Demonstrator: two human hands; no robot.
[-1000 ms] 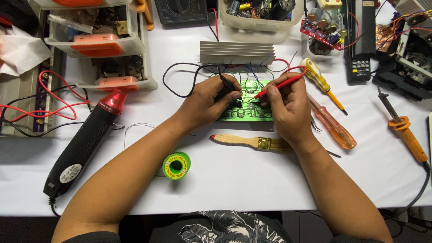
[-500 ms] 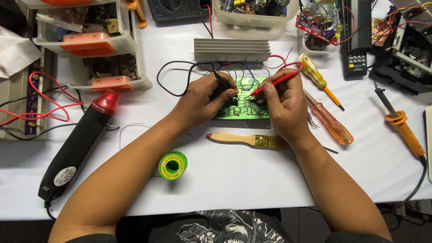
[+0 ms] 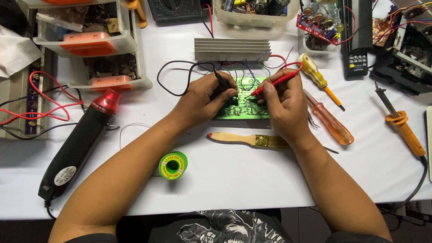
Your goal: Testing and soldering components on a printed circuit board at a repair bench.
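A green circuit board (image 3: 246, 107) lies on the white table (image 3: 252, 175), wired to a ribbed aluminium heat sink (image 3: 231, 49) behind it. My left hand (image 3: 203, 100) grips a black meter probe (image 3: 222, 83) with its tip down on the board's left part. My right hand (image 3: 284, 105) grips a red meter probe (image 3: 275, 82), tip touching the board near its middle. Both hands rest on the board's edges, and part of the board is hidden under them.
A black heat gun with a red nozzle (image 3: 78, 141) lies at left, a solder spool (image 3: 173, 165) in front. A wooden-handled brush (image 3: 245, 139), two screwdrivers (image 3: 328, 118) (image 3: 317, 77), and a soldering iron (image 3: 402, 128) lie at right. Parts drawers (image 3: 87, 42) and a multimeter (image 3: 175, 9) stand behind.
Both hands keep the probes on the board; the probe tips shifted only slightly. The view has drifted a little.
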